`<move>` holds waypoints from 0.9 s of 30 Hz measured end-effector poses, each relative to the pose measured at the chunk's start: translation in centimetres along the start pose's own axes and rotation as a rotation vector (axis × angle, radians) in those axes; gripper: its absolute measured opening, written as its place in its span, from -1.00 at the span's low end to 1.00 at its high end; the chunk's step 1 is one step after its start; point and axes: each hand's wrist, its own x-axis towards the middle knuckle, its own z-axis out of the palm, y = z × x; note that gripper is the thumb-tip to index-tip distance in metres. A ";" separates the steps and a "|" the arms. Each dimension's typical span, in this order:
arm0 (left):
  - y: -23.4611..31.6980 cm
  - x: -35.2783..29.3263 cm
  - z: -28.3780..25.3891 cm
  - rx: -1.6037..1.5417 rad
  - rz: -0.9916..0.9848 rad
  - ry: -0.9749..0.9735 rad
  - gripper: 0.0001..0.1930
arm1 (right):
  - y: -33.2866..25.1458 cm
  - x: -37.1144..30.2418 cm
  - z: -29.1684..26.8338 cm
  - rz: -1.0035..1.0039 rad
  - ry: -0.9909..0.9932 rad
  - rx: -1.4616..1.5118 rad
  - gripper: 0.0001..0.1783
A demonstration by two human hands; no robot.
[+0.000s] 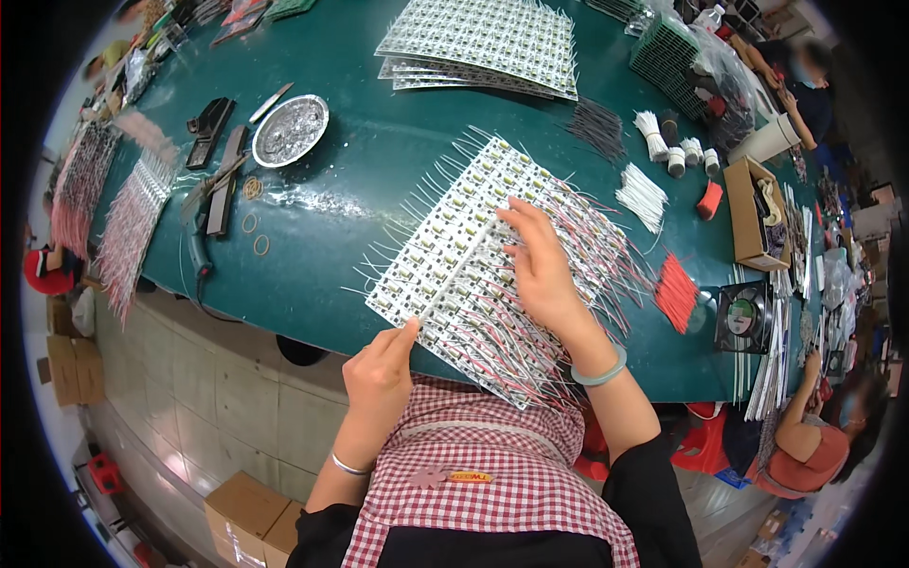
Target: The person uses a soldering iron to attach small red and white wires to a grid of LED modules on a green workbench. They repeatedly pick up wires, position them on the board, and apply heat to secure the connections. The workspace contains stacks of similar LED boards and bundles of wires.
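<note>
L hand (376,367): thumb + index brought tog. at near-left edge of PCB panel; whether anything is clamped can't be told.
PCB panel (431,248): laid aslant at near side of desk (331,218), under both hands; near corner seen against checked apron (473,502).
R hand (542,270): fingers spread apart over mid panel; exact contact hard to make out, some fingers hidden.
Red/white wires (488,331): spread over R part of panel, much of it covered.
Desk, R: red wire bundle (676,293) just beside wire ends; fan (743,317), white wire bundle (642,197), cardbd. box (745,216) beyond.
Desk, L: handheld tool (199,254), bands (251,189), metal bowl (291,131); bowl contents unclear.
Far: panel stack (478,43), cut off by upper edge.
Rim: co-workers blurred.
</note>
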 end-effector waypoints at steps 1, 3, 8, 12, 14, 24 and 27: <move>0.1 -0.1 0.0 0.033 0.012 0.003 -0.70 | -0.2 0.3 -0.3 -0.148 -0.044 -0.289 -0.37; 0.1 -0.2 0.1 0.097 0.038 0.010 -0.64 | -0.6 0.8 -0.4 -0.190 -0.144 -0.345 -0.40; 0.1 0.4 -0.4 0.003 0.032 -0.023 -0.69 | -0.9 1.2 -0.5 -0.190 -0.185 -0.388 -0.45; -0.2 0.1 -0.6 0.034 0.084 -0.050 -0.61 | -0.3 1.0 -0.4 -0.180 -0.147 -0.327 -0.44; -0.3 0.0 -0.3 0.048 0.118 -0.028 -0.58 | -0.1 0.8 -0.5 -0.175 -0.126 -0.295 -0.44; 1.0 0.8 -1.8 0.190 0.114 -0.362 -0.42 | -0.1 0.6 0.0 -0.201 -0.091 -0.315 -0.49; 0.8 1.2 -2.2 0.214 0.166 -0.393 -0.41 | 0.5 0.8 -0.1 -0.324 -0.123 -0.462 -0.60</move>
